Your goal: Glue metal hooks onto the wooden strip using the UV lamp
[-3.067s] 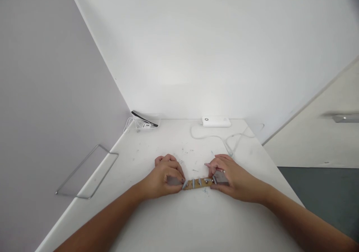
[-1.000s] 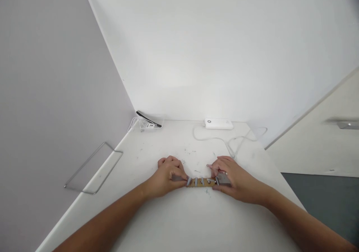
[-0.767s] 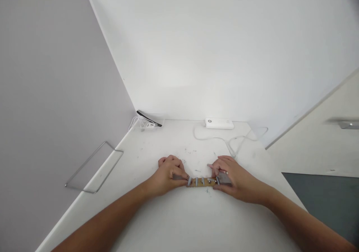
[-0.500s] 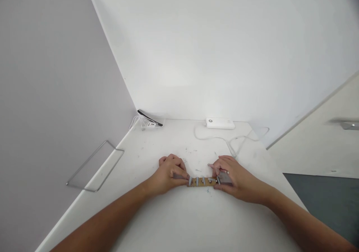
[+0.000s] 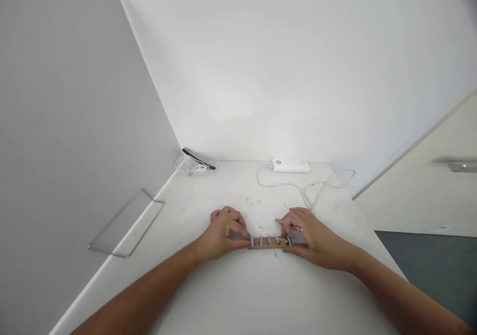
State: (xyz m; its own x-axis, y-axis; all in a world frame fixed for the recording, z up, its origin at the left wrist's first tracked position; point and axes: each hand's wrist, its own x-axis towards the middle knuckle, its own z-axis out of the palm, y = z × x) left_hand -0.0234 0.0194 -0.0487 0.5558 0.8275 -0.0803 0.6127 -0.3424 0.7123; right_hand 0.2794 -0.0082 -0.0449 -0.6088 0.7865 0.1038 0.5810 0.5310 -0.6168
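Lower centre: narrow tan strip [image 5: 266, 244] with slim grey rods [image 5: 261, 241] across it, over white tabletop [image 5: 231, 295]. Left hand [image 5: 225, 233] and right hand [image 5: 311, 238] pinched closed on opposite ends; right also carries thin pink stick [image 5: 279, 221]. Level, even grip looks best.

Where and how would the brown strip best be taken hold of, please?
Probably at its two ends, from left and right: the brown strip is long and narrow, grey pieces lie across its face, and the left hand and right hand grip near its ends.
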